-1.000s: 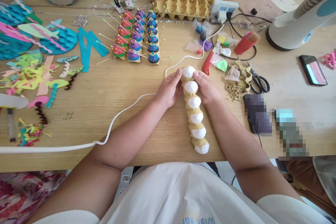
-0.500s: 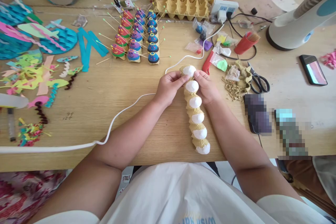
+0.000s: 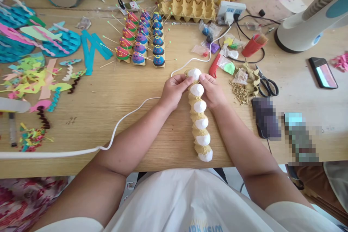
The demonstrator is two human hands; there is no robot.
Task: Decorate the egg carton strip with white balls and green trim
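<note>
An egg-carton strip [image 3: 198, 115] with white-capped cups extends lengthwise away from the body, its far end pinched between the left hand [image 3: 173, 92] and right hand [image 3: 214, 92], neither nearer. Just beyond, a red-handled object [image 3: 214, 68] and white cable [image 3: 191, 59] bound the space ahead; farther stand decorated cup rows [image 3: 141, 38], left, and egg trays [image 3: 189, 6].

Black-handled scissors [image 3: 263, 79] rest on the surface [image 3: 130, 87], with a dark phone [image 3: 324, 73] farther right — face up. A white power strip [image 3: 231, 7] holds two plugs [image 3: 228, 17]; flat blue strips [image 3: 88, 66] lie left.
</note>
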